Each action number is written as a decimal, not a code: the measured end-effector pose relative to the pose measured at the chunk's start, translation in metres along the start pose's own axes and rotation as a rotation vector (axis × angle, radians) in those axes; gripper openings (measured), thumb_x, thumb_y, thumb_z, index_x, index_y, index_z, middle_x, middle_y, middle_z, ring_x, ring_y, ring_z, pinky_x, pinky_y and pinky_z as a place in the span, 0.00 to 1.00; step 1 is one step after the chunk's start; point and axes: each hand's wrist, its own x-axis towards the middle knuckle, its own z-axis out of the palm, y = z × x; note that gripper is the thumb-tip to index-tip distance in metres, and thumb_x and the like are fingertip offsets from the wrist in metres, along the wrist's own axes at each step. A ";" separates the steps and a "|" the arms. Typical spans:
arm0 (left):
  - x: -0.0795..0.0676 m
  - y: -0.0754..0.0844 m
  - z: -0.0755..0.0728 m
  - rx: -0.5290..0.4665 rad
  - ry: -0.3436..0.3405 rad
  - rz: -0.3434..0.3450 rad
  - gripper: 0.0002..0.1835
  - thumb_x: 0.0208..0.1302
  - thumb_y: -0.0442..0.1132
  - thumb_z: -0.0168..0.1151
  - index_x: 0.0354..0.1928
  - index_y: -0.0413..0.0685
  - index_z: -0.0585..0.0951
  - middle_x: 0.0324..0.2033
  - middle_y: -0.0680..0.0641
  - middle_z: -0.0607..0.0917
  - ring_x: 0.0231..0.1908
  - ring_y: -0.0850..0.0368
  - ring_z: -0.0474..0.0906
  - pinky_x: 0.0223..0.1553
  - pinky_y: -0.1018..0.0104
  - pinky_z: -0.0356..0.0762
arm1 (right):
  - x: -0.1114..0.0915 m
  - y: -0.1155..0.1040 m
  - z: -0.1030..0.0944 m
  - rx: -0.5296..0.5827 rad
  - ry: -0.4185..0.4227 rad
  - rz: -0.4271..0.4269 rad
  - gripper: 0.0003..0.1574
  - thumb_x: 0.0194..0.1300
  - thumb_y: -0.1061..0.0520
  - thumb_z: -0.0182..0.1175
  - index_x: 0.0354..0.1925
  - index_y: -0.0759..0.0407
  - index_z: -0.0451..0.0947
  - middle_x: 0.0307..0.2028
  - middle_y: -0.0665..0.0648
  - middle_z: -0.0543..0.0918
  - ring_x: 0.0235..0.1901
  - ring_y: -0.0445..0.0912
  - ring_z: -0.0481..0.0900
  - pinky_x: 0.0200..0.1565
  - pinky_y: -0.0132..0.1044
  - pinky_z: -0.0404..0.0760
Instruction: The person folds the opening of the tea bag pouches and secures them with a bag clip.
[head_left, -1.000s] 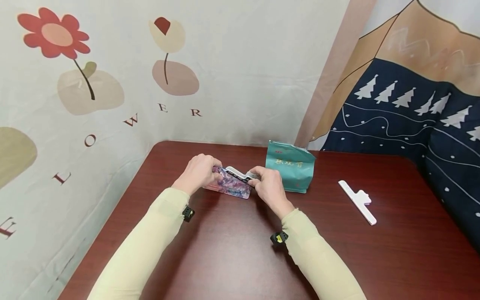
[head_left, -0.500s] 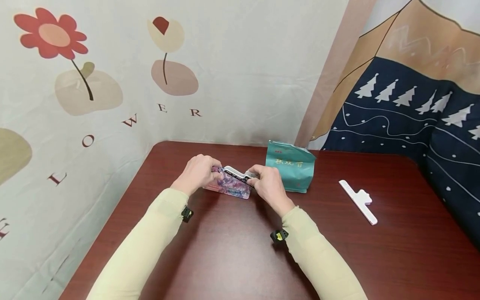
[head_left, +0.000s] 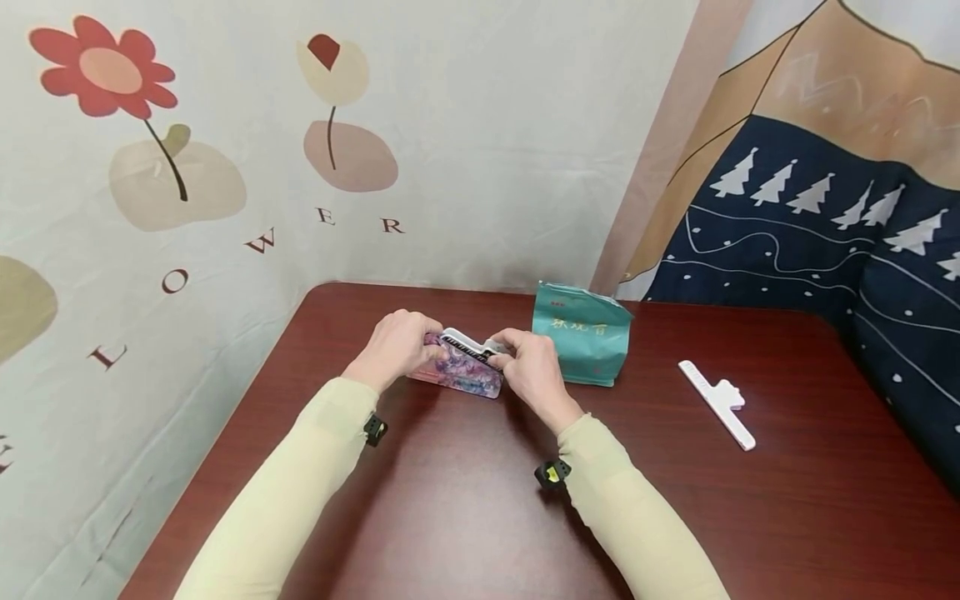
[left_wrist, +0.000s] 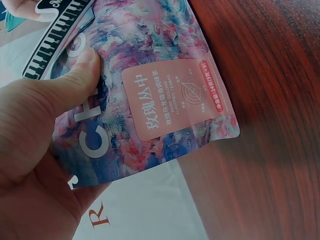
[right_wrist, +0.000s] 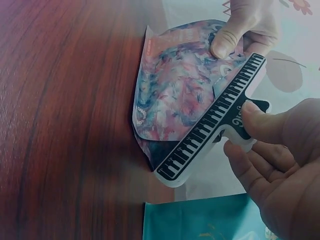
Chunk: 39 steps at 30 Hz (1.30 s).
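Observation:
A tea bag pouch (left_wrist: pixel 165 45) with a pink, blue and purple painted pattern stands on the table, its folded top edge up. My left hand (head_left: pixel 400 344) pinches the pouch near its top left, thumb on the printed front. My right hand (head_left: pixel 534 371) pinches the handle of a bag clip (right_wrist: pixel 212 120) with a black-and-white piano-key pattern. The clip's long bar lies slantwise across the pouch's top edge in the right wrist view. How far its jaws grip the pouch I cannot tell.
A teal pouch (head_left: pixel 585 337) stands just right of my right hand. Farther right on the brown table (head_left: pixel 450 508) lies a white bag clip (head_left: pixel 717 403). A patterned cloth (head_left: pixel 480 150) hangs behind the table.
My right hand has shifted slightly left with the piano-key clip along the pouch's top. The left hand keeps its grip on the pouch.

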 end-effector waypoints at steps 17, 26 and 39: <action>0.001 0.000 0.003 -0.001 0.013 -0.019 0.14 0.51 0.52 0.81 0.29 0.53 0.87 0.15 0.55 0.76 0.23 0.53 0.69 0.28 0.55 0.71 | 0.003 0.003 -0.001 0.029 -0.018 0.012 0.10 0.59 0.63 0.75 0.41 0.57 0.90 0.32 0.55 0.91 0.32 0.49 0.86 0.34 0.42 0.82; 0.002 0.001 0.005 0.008 0.016 -0.021 0.14 0.51 0.52 0.81 0.28 0.54 0.87 0.13 0.56 0.73 0.22 0.54 0.68 0.26 0.57 0.68 | 0.003 0.001 -0.002 0.014 -0.027 0.006 0.09 0.59 0.63 0.75 0.40 0.57 0.90 0.33 0.56 0.91 0.32 0.48 0.85 0.34 0.42 0.82; 0.004 0.002 0.003 0.006 -0.008 -0.056 0.16 0.52 0.54 0.81 0.39 0.55 0.92 0.14 0.57 0.78 0.23 0.55 0.70 0.27 0.58 0.69 | 0.004 -0.001 0.000 0.003 0.002 -0.035 0.10 0.59 0.62 0.76 0.41 0.58 0.90 0.34 0.57 0.91 0.33 0.49 0.87 0.35 0.43 0.82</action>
